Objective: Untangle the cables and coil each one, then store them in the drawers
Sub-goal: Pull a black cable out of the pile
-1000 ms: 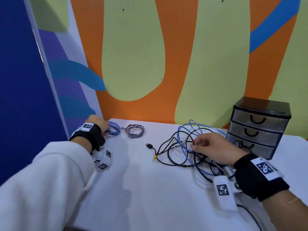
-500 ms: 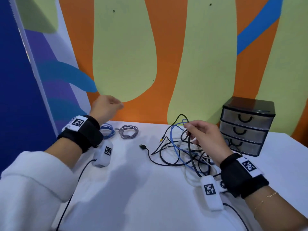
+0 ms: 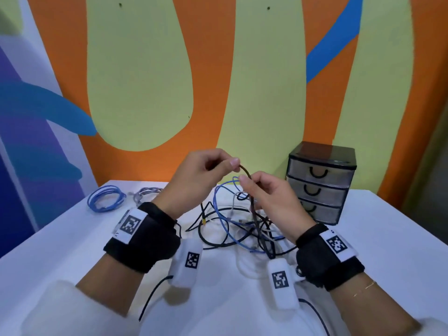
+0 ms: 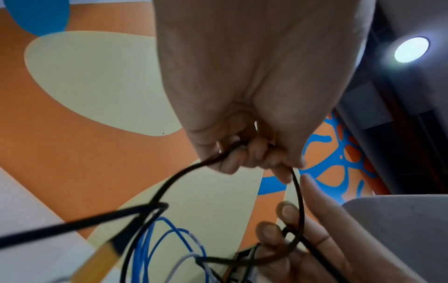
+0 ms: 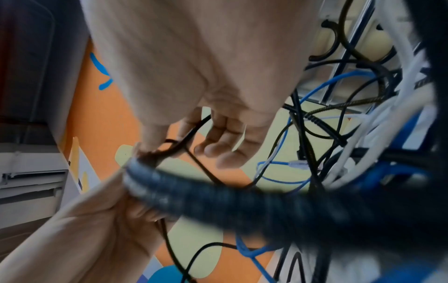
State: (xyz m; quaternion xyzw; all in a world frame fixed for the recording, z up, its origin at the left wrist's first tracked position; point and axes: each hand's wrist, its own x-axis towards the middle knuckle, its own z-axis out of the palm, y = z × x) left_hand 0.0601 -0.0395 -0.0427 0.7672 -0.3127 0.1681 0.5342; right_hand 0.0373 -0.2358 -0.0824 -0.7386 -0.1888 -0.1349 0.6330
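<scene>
A tangle of black, blue and white cables (image 3: pixel 238 229) lies on the white table (image 3: pixel 378 238). Both hands are raised above it, close together. My left hand (image 3: pixel 206 175) pinches a dark cable (image 3: pixel 245 171) near the top of its loop, and my right hand (image 3: pixel 264 192) pinches the same cable just below. From the left wrist, the dark cable (image 4: pixel 169 183) arcs out of my left hand (image 4: pixel 242 153) to the right hand's fingers (image 4: pixel 288 220). My right hand (image 5: pixel 194 141) shows curled on the thin dark cable (image 5: pixel 194 132), with the tangle (image 5: pixel 339 134) behind it.
A coiled blue cable (image 3: pixel 105 198) and a coiled grey cable (image 3: pixel 145 192) lie at the table's back left. A dark three-drawer unit (image 3: pixel 320 183), all drawers closed, stands at the back right against the painted wall. Thin black wires (image 3: pixel 155 294) trail from the wrist devices.
My left hand left the coiled blue cable and crossed to the centre. Both hands rose and now pinch one dark cable lifted out of the tangle. The head view moved closer.
</scene>
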